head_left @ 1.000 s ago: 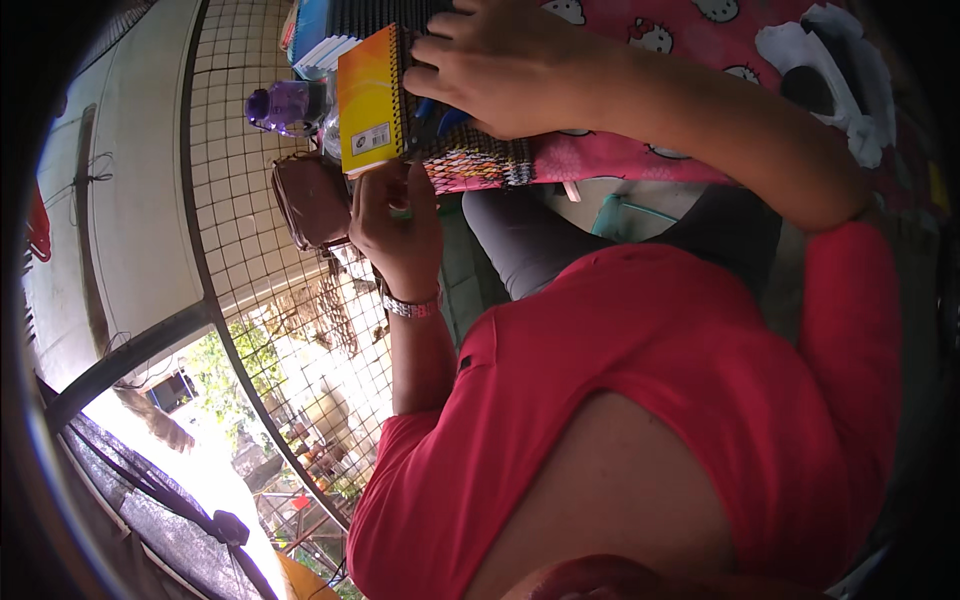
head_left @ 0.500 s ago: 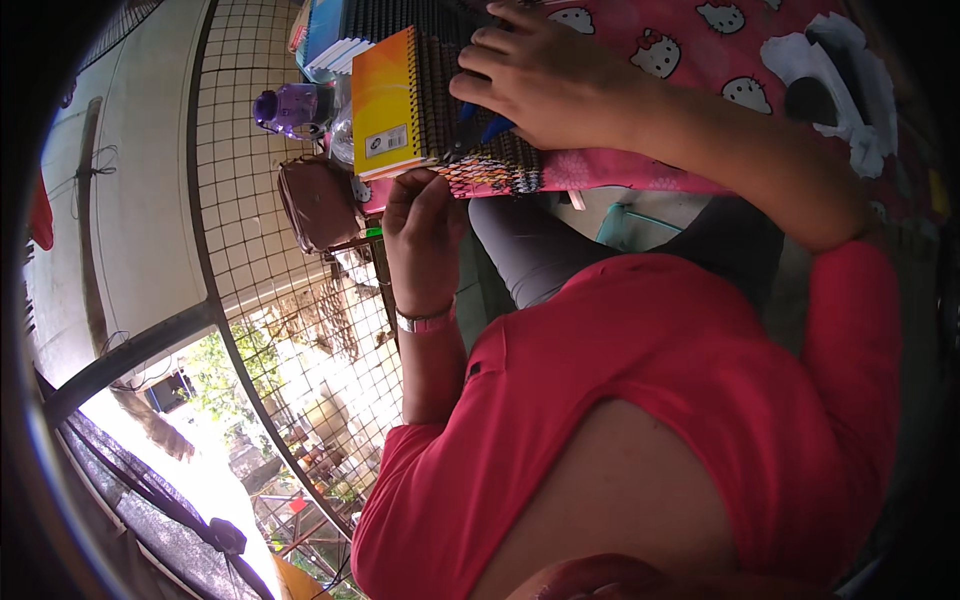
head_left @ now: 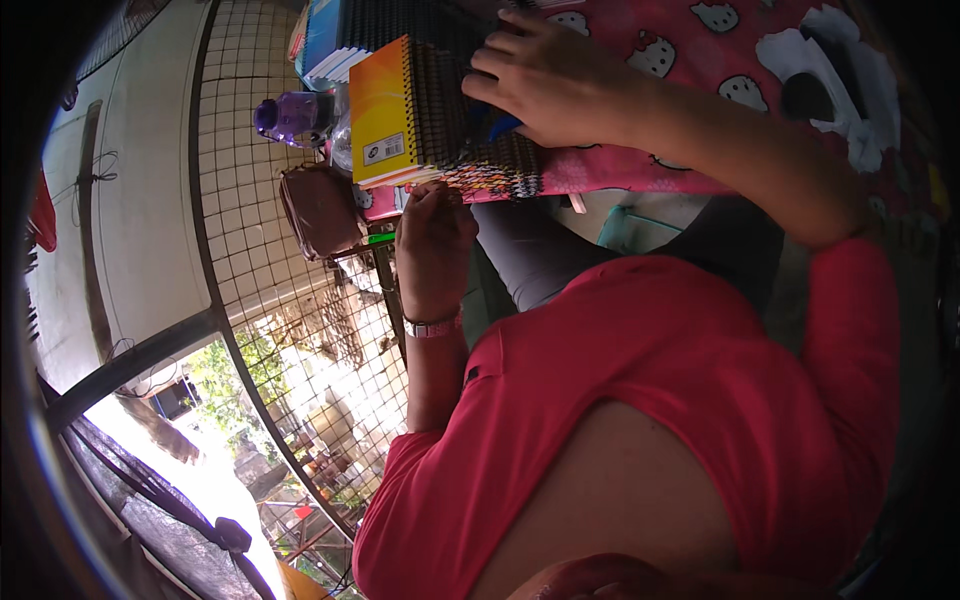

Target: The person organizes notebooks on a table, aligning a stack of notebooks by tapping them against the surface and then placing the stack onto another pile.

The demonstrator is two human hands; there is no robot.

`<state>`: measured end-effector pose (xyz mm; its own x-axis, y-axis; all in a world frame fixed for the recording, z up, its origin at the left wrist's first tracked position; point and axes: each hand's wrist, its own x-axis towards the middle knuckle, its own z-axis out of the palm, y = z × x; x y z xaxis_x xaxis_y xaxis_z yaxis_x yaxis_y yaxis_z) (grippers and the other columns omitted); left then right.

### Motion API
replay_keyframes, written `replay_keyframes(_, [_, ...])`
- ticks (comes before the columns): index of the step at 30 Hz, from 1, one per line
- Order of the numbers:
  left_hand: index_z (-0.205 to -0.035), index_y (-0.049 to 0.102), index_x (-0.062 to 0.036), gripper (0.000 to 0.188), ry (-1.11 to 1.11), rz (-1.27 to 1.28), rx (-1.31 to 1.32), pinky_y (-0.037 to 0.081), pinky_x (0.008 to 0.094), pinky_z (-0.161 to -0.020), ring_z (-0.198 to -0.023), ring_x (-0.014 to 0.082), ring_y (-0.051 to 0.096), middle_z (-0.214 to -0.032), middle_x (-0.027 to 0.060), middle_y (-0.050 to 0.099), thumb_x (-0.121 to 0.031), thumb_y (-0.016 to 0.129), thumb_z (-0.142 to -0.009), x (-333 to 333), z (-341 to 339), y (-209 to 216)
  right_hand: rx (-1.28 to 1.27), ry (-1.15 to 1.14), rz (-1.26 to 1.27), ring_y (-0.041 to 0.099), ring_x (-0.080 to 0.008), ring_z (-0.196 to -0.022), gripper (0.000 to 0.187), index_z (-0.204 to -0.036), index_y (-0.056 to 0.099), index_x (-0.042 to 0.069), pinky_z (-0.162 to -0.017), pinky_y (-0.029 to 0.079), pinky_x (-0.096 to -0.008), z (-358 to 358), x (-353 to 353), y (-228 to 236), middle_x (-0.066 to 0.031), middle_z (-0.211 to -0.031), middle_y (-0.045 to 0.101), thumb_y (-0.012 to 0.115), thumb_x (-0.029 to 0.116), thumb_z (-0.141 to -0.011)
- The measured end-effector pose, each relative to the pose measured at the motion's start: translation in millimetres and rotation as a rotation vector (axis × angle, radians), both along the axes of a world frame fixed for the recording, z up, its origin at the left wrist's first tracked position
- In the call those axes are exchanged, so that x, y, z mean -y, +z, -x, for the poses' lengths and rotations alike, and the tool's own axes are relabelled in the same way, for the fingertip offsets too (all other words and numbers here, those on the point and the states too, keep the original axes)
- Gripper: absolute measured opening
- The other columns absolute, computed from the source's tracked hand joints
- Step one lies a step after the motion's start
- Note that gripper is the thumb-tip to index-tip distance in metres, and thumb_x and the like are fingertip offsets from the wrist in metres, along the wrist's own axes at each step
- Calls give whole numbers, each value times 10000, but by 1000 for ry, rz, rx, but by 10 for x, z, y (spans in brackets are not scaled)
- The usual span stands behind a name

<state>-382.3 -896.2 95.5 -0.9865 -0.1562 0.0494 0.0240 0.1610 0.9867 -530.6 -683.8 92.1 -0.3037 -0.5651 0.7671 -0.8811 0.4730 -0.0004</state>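
A stack of spiral notebooks with a yellow-orange cover (head_left: 380, 105) lies at the table's near edge, its black wire coils facing right. My left hand (head_left: 435, 240) is closed in a pinch at the near edge of the stack, by the coil ends; what its fingertips grip is hidden. Over the coils to the right, my right hand (head_left: 550, 80) bends its fingers around blue-handled pliers (head_left: 503, 127). Only part of the handles shows under the palm, and the jaws are lost in shadow against the coils.
Blue-covered notebooks (head_left: 345, 40) are stacked behind. To the left stand a purple bottle (head_left: 292, 117) and a brown pouch (head_left: 320, 210), beside a wire mesh wall (head_left: 240, 150). The pink patterned tablecloth (head_left: 620, 165) carries white paper scraps (head_left: 850, 90) at the far right.
The yellow notebook stack sits slightly lower in the picture. My left hand has shifted a little down and right along its near edge; my right hand has moved slightly right.
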Motion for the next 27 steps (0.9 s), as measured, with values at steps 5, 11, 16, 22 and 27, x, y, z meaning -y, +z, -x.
replay_keyframes(5, [-982,589,34,156,-44,398,93,560,305,-678,-727,151,571,-937,87,561,91,572,-838,-67,50,107,160,-5,-250,612,-199,-789,69,-814,606,99,-786,467,-352,-97,59,109,-28,-751,599,604,146,-764])
replay_keyframes(11, [-1013,583,45,199,-154,694,-126,555,302,-663,-739,166,579,-942,105,567,86,594,-819,-127,10,133,251,-22,-260,608,-198,-833,112,-845,624,102,-791,468,-347,-64,-58,69,-28,-825,618,612,157,-748])
replay_keyframes(16, [-1006,559,35,176,-171,703,-161,500,265,-630,-728,138,559,-900,86,557,84,576,-837,-206,28,137,110,11,-175,604,-195,-877,161,-875,632,109,-797,467,-354,-40,-52,-25,-28,-880,620,639,150,-719])
replay_keyframes(22, [-990,556,12,104,-10,21,245,463,256,-633,-647,101,510,-802,39,536,-3,554,-886,-99,55,47,453,-6,-539,589,-177,-907,177,-888,629,117,-835,452,-349,-142,34,244,-10,-896,607,644,133,-713])
replay_keyframes(27, [-1002,551,-7,101,75,-124,285,428,248,-597,-600,95,482,-756,30,533,-59,545,-916,-234,78,135,94,45,-62,611,-200,-771,96,-800,633,98,-780,474,-364,-19,-42,-75,-40,-745,618,647,135,-713])
